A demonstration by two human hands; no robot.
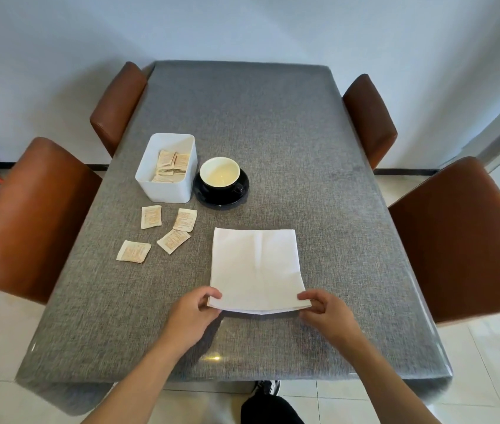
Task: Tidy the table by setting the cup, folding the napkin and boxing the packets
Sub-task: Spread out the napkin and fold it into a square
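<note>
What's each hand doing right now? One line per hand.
Left hand: closed, pinching the near-left corner of the white napkin.
Right hand: closed, pinching the napkin's near-right corner.

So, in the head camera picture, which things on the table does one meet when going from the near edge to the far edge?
Left hand and right hand on the napkin's near corners → napkin → four loose packets → cup on its saucer, beside the white box of packets.
</note>
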